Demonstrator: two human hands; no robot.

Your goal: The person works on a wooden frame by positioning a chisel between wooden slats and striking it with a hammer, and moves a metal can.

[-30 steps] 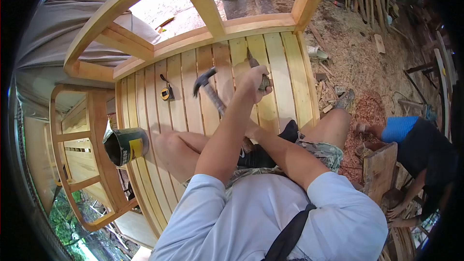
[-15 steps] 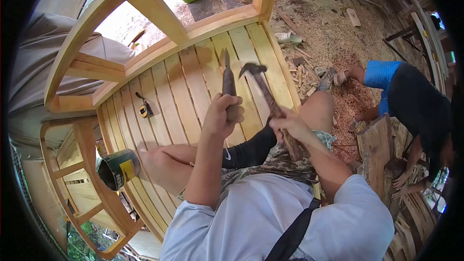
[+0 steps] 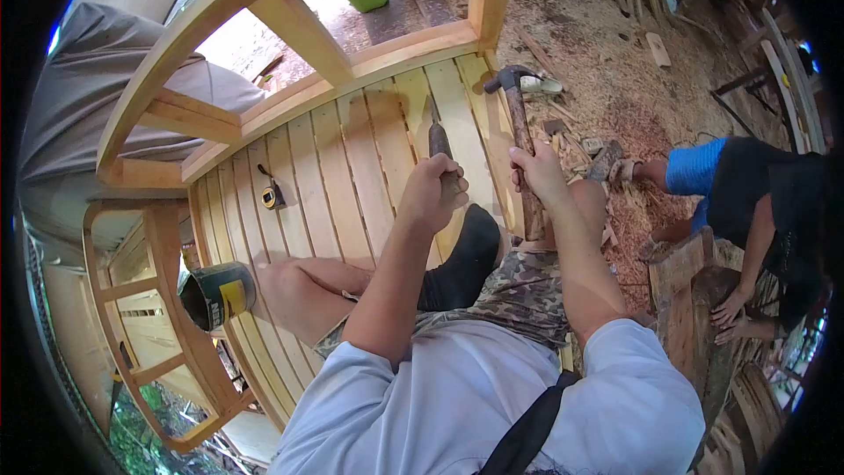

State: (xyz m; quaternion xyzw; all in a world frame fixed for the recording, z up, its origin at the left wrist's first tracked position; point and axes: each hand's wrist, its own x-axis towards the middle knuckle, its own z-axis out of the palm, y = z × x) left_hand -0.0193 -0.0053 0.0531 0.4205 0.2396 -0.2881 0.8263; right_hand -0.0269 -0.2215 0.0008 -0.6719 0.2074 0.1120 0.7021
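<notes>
My left hand (image 3: 432, 193) is closed round a pointed tool (image 3: 439, 139) with a thick dark handle, its narrow metal tip directed away from me. In my right hand (image 3: 540, 174) is a claw hammer (image 3: 518, 114), gripped by its worn wooden handle with the head up. Both tools are held above the slatted wooden seat (image 3: 308, 158) on which I sit. The hammer head is to the right of the pointed tool and apart from it. Whether the tool's tip touches a slat, I cannot tell.
A yellow-black tape measure (image 3: 272, 194) lies on the slats. A dark can (image 3: 211, 296) stands by my left knee. The wooden frame (image 3: 308, 31) bounds the seat's far side. At right, another person's hands (image 3: 731, 312) rest on rough timber (image 3: 681, 286). Shavings (image 3: 598, 62) cover the ground.
The hammer has swung up and to the right, away from the pointed tool. My left hand and its tool appear slightly further right. The view has shifted a little.
</notes>
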